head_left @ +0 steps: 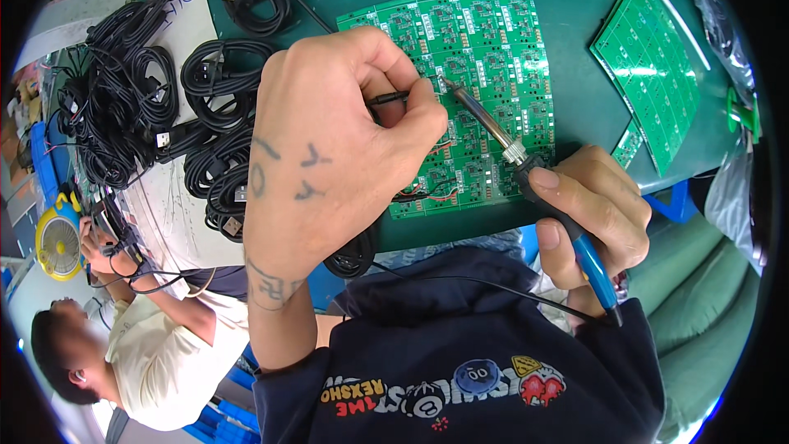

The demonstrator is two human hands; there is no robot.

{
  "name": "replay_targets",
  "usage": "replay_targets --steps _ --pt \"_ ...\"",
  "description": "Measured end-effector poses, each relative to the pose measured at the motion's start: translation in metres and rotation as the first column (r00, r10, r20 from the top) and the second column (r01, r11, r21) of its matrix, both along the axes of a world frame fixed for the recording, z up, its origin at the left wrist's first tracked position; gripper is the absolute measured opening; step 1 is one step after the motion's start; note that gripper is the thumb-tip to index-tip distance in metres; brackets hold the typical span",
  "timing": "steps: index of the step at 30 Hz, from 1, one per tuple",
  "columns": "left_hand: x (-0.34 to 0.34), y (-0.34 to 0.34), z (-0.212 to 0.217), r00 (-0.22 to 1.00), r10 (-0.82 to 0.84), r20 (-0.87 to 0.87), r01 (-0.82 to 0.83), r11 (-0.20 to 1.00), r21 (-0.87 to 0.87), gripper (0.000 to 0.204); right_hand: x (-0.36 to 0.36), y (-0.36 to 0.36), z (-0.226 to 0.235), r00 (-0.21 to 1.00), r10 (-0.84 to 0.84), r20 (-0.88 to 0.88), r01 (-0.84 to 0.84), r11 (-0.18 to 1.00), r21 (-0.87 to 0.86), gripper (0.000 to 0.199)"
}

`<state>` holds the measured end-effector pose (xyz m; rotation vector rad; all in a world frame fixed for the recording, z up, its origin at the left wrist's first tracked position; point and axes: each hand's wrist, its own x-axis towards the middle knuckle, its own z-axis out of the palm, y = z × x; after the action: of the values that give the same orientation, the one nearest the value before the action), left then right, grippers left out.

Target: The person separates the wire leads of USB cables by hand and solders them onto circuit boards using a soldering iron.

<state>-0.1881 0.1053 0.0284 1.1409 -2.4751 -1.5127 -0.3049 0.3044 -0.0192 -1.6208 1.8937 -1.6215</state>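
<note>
A green panel of circuit boards [501,57] lies in front of me on the green table. Over its left part, my left hand [345,115] pinches the end of a black cable [386,99] between thumb and fingers. My right hand [596,214] is wrapped round the blue and black handle of a soldering iron [493,123]. The iron slants up and left, and its tip is at the panel close to my left fingertips. Whether the tip touches the cable's wires is too small to tell. Thin red and black wires [440,191] lie on the panel's lower left boards.
Coiled black cables [222,82] with USB plugs are heaped to the left. More green panels [653,74] are stacked at the right. A yellow fan [60,242] stands at the far left, near a co-worker in a white shirt [173,345] handling cable.
</note>
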Motion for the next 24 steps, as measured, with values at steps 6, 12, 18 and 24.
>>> replay_targets --steps 6,12,18,24 --pt "0.0005 -0.0006 -0.0009 1.000 0.008 -0.023 -0.007 1.000 0.020 0.005 0.0001 -0.0003 0.0009 1.000 0.001 -0.009 -0.001 1.000 0.003 0.024" --pt "0.0020 -0.0014 -0.0019 0.999 0.009 -0.043 -0.008 1.000 0.029 0.004 0.0011 -0.0009 0.0004 1.000 -0.005 -0.009 0.005 1.000 -0.002 0.024" --pt "0.0028 -0.0020 -0.0031 0.998 0.013 -0.065 -0.010 0.999 0.048 0.003 0.0014 -0.0005 0.0012 1.000 -0.008 -0.018 0.008 1.000 0.017 0.024" --pt "0.0035 -0.0056 -0.0029 0.997 0.006 -0.080 0.003 0.995 0.103 0.003 0.0016 -0.0002 0.0016 0.999 0.008 -0.038 -0.007 0.999 0.037 0.024"
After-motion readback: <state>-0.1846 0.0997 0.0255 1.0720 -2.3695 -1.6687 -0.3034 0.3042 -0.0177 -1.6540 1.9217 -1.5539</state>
